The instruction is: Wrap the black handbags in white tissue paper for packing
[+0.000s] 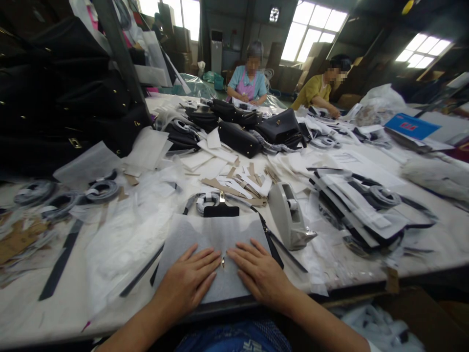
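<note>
A sheet of pale tissue paper (216,232) covers the front of a black handbag (273,244) lying at the table's near edge. My left hand (192,276) rests flat on the left part of the paper, fingers stretched toward the middle. Opposite it, my right hand (258,271) lies flat with its fingers slightly spread. Between the fingertips a small gold clasp (223,262) pokes through the paper. Beyond the sheet a black flap tab (221,210) with a gold fitting shows, beside a wrapped coiled strap (205,201). Most of the bag is hidden under the paper.
A grey tape dispenser (287,215) stands right of the bag. Farther right lies a stack of flat bag parts (362,208). Paper and card strips (242,183) are scattered ahead. Black bags (66,98) are piled left, others (240,139) mid-table. Two people sit across the table.
</note>
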A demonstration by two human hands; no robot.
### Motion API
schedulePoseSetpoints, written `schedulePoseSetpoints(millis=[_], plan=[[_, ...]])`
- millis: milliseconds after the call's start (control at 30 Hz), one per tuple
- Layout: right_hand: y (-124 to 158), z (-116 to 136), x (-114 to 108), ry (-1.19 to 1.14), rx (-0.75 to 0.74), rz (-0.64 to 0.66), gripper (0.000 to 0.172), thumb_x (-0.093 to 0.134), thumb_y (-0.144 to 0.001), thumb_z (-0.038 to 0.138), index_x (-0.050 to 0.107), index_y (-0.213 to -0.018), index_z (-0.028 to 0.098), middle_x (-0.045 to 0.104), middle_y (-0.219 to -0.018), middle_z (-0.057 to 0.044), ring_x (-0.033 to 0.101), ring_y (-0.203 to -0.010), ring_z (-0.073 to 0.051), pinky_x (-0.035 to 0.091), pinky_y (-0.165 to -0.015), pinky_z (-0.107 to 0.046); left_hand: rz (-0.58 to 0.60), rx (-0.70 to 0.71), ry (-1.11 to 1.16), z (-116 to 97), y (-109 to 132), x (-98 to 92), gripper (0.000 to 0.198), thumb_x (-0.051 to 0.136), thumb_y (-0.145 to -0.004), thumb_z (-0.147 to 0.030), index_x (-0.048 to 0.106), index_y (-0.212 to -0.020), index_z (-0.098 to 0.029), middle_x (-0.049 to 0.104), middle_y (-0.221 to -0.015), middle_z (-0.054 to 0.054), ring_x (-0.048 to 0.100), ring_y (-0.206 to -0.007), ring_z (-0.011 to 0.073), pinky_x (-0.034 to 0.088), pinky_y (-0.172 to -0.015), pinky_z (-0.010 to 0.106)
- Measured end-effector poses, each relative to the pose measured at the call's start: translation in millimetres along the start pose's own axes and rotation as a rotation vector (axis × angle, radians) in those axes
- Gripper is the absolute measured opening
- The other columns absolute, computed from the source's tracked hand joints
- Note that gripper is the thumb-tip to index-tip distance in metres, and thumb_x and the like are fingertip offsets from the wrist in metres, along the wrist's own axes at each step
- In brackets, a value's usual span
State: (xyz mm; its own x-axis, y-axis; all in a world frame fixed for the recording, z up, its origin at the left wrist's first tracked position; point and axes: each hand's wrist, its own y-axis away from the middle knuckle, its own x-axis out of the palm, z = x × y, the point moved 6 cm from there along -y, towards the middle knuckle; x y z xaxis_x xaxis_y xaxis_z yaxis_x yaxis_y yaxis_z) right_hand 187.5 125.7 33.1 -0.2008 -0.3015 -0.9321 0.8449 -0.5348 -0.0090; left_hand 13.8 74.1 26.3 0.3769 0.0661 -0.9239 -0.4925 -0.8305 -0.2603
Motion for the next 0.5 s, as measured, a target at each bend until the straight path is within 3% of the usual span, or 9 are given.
schedulePoseSetpoints(millis=[133,200,300,400,500], plan=[[2.4,-4.8,2.0,0.127,0.105,0.0,0.052,0.049,-0.098,0.037,0.04,-0.149,0.032,0.028,-0.161,-0.006,0.023,-0.148,-0.032,0.016,-0.119,-0.059,0.01,-0.061,-0.107,-0.6,1.9,1.7,0.046,0.052,-0.095,-0.027,0.051,-0.141,-0.026,0.049,-0.15,0.004,0.043,-0.139,0.0243,0.034,-0.116,0.045],[3.8,-7.0,1.4,0.153,0.123,0.021,0.055,0.049,-0.098,0.044,0.037,-0.15,0.032,0.027,-0.162,-0.006,0.021,-0.148,-0.034,0.015,-0.118,-0.063,0.011,-0.084,-0.175,-1.7,3.6,2.1,0.047,0.054,-0.094,-0.03,0.051,-0.141,-0.028,0.039,-0.157,0.006,0.036,-0.143,0.029,0.032,-0.116,0.05],[5.9,-7.9,-1.6,0.193,0.106,0.036,0.058,0.047,-0.098,0.047,0.033,-0.152,0.032,0.027,-0.162,-0.005,0.023,-0.148,-0.033,0.018,-0.117,-0.063,0.024,-0.067,-0.26,-4.2,5.6,2.3,0.051,0.054,-0.093,-0.031,0.047,-0.144,-0.03,0.035,-0.159,0.006,0.035,-0.144,0.0302,0.033,-0.115,0.051],[6.2,-10.2,-3.2,0.298,0.056,-0.021,0.061,0.048,-0.097,0.048,0.031,-0.153,0.032,0.03,-0.16,-0.005,0.03,-0.145,-0.033,0.027,-0.114,-0.059,-0.01,-0.041,-0.346,-1.3,6.6,0.3,0.053,0.055,-0.092,-0.031,0.047,-0.144,-0.029,0.039,-0.157,0.006,0.038,-0.142,0.0291,0.033,-0.115,0.047],[4.8,-13.2,3.3,0.463,-0.087,-0.174,0.062,0.049,-0.094,0.057,0.042,-0.149,0.029,0.05,-0.149,-0.005,0.051,-0.131,-0.031,0.038,-0.109,-0.05,-0.064,0.043,-0.421,5.6,6.9,3.5,0.046,0.054,-0.094,-0.034,0.053,-0.139,-0.031,0.053,-0.147,0.003,0.048,-0.134,0.0252,0.033,-0.115,0.04]])
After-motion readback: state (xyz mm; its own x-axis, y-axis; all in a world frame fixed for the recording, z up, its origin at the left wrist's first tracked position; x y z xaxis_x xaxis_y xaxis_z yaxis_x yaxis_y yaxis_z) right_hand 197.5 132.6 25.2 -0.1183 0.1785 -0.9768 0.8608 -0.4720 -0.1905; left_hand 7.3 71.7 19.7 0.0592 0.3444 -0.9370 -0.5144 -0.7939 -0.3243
